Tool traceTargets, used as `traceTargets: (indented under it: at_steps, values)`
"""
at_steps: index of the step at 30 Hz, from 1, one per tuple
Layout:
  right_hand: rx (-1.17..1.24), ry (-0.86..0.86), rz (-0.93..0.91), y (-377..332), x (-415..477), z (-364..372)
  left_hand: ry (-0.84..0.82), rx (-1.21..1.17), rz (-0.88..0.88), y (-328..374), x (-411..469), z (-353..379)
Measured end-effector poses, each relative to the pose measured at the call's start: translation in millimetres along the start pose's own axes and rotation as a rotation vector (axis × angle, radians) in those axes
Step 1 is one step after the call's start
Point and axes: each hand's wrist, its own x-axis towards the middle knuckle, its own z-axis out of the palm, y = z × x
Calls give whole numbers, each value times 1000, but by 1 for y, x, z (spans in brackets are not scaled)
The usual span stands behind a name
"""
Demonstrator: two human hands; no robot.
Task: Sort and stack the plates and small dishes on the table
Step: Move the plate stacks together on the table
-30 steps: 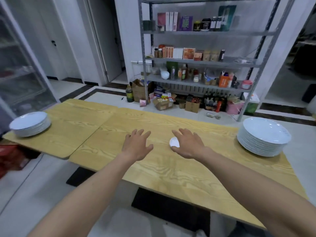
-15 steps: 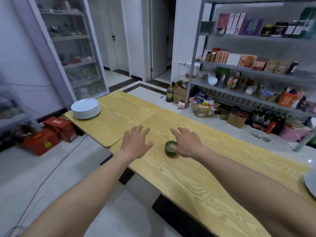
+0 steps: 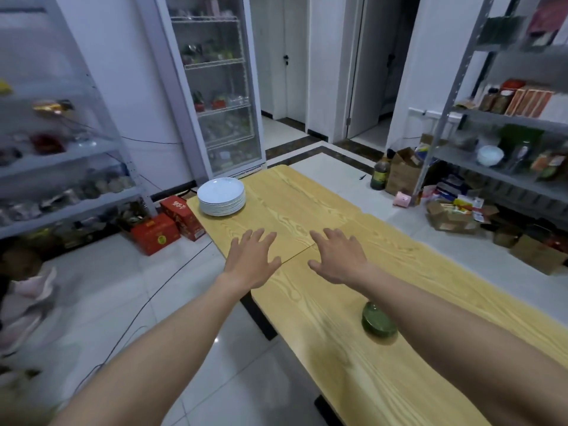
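A stack of white plates (image 3: 221, 196) stands on the far left corner of the wooden table (image 3: 307, 207). A small green dish (image 3: 378, 324) sits on the table partly under my right forearm. My left hand (image 3: 253, 259) hovers over the table's left edge with fingers spread and holds nothing. My right hand (image 3: 338, 256) is stretched out beside it over the seam between the two tabletops, fingers spread, empty.
Red boxes (image 3: 156, 233) and a black cable lie on the floor left of the table. A glass-door fridge (image 3: 218, 87) stands behind the plate stack. Metal shelving (image 3: 504, 124) and cardboard boxes (image 3: 451, 215) line the right side.
The view swung left. My right hand let go of the small green dish, which now lies behind it under my forearm. Both hands moved toward the white plate stack.
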Motion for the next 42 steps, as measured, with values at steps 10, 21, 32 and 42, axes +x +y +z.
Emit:
traceTargets:
  at_steps: [10, 21, 32, 42]
  values:
    - [-40, -2, -46, -77, 115, 4, 22, -7, -50, -116, 65, 8]
    - [-36, -10, 8, -171, 228, 4, 31, -17, 20, -253, 146, -7]
    - [-14, -50, 24, -192, 349, 29, -9, -18, 81, -322, 248, 25]
    - [120, -58, 75, -187, 467, 54, -85, -74, 43, -371, 356, 54]
